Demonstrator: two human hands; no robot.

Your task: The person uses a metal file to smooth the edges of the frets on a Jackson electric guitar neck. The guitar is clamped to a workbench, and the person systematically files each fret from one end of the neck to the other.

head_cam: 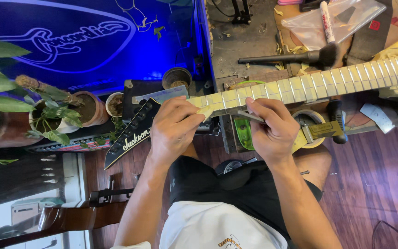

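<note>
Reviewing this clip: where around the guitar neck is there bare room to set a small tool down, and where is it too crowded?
Free: grey bench top between the brush and the blue panel; wood floor right of the knee. Crowded: under the neck, where the tape roll and both hands, left and right, sit; the plant pots by the headstock.

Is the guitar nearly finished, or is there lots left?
Looks done: pale tape covers the wood between the frets along the guitar neck. In hand: the left hand steadies the neck by the black headstock, while the right hand holds a slim metal tool on the frets near that end. Left: probably plenty; the tape is still on and no strings show.
</note>
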